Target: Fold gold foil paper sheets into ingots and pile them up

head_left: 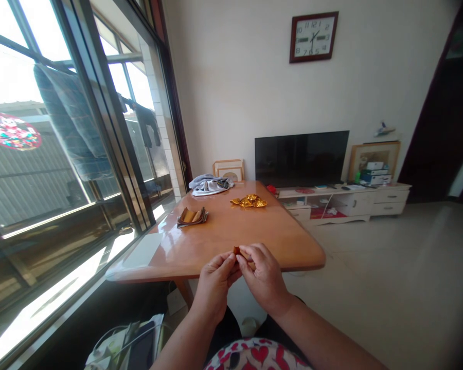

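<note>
Both hands are working close at centre: the left hand [216,282] and right hand [265,282] are clamping fingertips on a small reddish-brown folded piece [236,250], thumbs pressing in, by the table's [289,234] near edge. The danger, I'm judging, is lying in that tiny hold: uneven pressure could be tearing or creasing it wrongly, and a slipping thumb could be sending it off the edge. At ten o'clock a brown paper stack [193,217] is resting loose; a draught could be scattering it. Just past twelve, gold crumpled pieces [250,201] are lying together.

Containers now: towards two o'clock the white cabinet [362,203] is keeping its drawers closed, contents hiding, while its open red-lined compartment [319,212] is holding something pale, crumpled, too small for telling.
</note>
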